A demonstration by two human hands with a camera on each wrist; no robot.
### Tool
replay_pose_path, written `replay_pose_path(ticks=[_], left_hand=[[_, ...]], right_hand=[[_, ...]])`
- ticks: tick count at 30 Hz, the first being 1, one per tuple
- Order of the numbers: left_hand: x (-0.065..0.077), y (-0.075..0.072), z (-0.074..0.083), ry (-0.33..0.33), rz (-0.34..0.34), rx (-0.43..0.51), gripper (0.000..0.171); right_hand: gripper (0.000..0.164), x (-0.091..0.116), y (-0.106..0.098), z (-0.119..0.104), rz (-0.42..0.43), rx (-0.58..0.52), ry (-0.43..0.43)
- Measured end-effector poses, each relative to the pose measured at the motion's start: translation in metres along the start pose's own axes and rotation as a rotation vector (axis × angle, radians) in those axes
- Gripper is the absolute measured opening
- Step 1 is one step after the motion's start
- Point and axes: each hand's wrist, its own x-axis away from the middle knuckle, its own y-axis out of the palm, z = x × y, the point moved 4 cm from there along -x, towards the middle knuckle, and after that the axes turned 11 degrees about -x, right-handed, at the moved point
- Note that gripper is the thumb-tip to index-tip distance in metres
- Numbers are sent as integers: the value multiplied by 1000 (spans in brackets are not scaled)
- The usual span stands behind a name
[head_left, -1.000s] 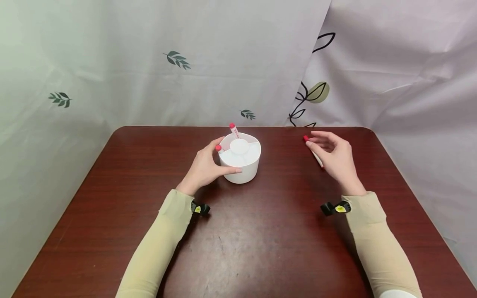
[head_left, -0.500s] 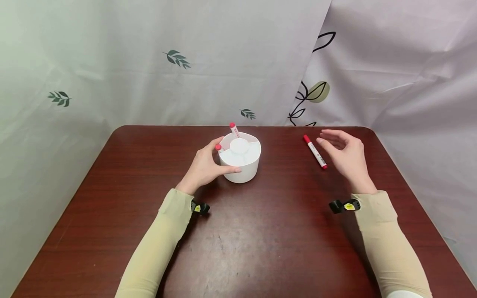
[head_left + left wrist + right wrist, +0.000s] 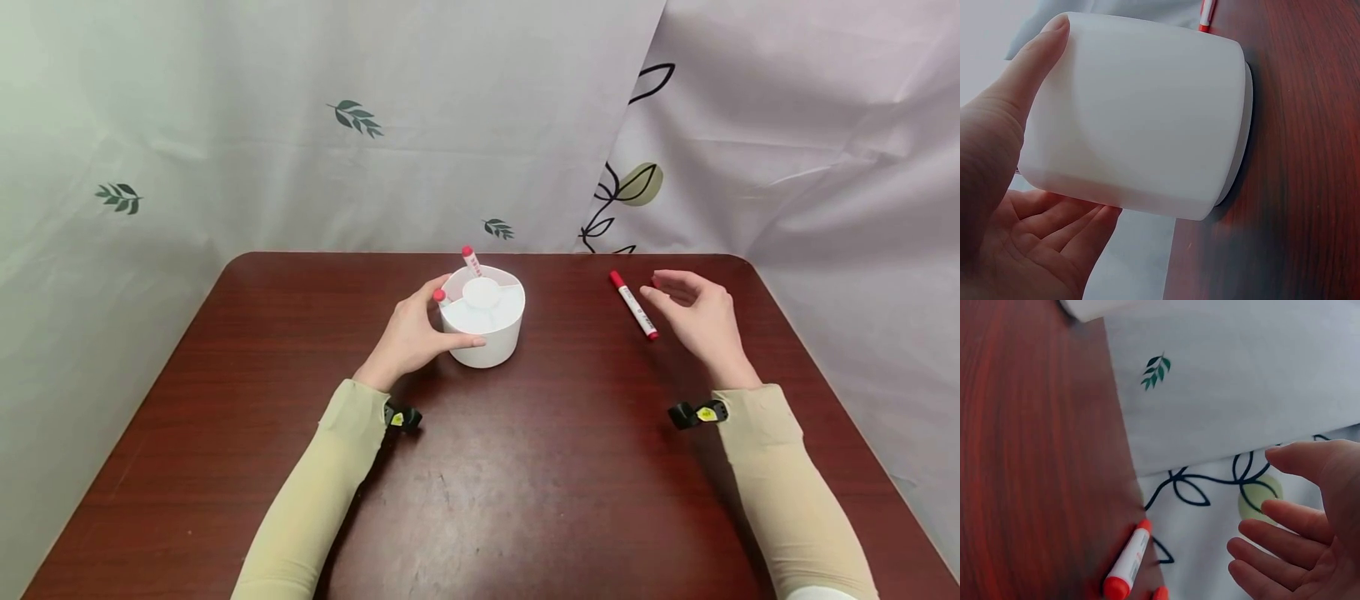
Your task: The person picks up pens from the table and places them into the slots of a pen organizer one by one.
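My left hand (image 3: 411,337) grips a white round pen holder (image 3: 498,346), thumb along its near side and fingers behind it. Two red-capped markers stand in it: one marker (image 3: 472,262) leans at the back, the other marker (image 3: 439,297) pokes up at the left by my fingers. My right hand (image 3: 701,321) hovers at the right with thumb and fingers apart, holding nothing. Just left of it a red-and-white marker (image 3: 634,307) lies on the table. The red end of a further marker (image 3: 1160,593) shows beside that one in the right wrist view, mostly out of frame.
The dark red-brown wooden table (image 3: 525,483) reaches back to a pale curtain (image 3: 420,183) with leaf prints. Each wrist wears a black strap with a camera, such as the right wrist strap (image 3: 697,414).
My right hand has moved right, away from the lying marker, which shows fully now. A red tip has come into view by its fingertips. My left hand and the pen holder stay put.
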Motion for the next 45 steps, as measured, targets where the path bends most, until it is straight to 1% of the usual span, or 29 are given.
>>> replay_pose_path(ticks=[4, 10, 16, 20, 25, 33, 39, 42, 45], left_hand=[[0, 0, 0, 0, -1, 13, 113], [1, 0, 0, 3, -2, 25, 113], [0, 0, -1, 12, 0, 28, 112], [0, 0, -1, 12, -1, 29, 112], [0, 0, -2, 8, 0, 20, 113], [-1, 1, -1, 8, -2, 17, 113], [-1, 1, -1, 5, -1, 5, 113], [-1, 1, -1, 3, -4, 3, 113], [-1, 1, -1, 2, -6, 3, 113]], right_hand=[[55, -1, 0, 10, -24, 45, 12], [56, -1, 6, 24, -50, 85, 12], [65, 3, 13, 34, -95, 131, 78], [64, 5, 15, 39, -121, 145, 106], [60, 4, 16, 44, -130, 168, 95], [51, 2, 17, 54, -125, 220, 71], [40, 1, 16, 57, -105, 221, 47], [37, 1, 15, 55, -82, 213, 36], [34, 1, 13, 53, -35, 198, 18]])
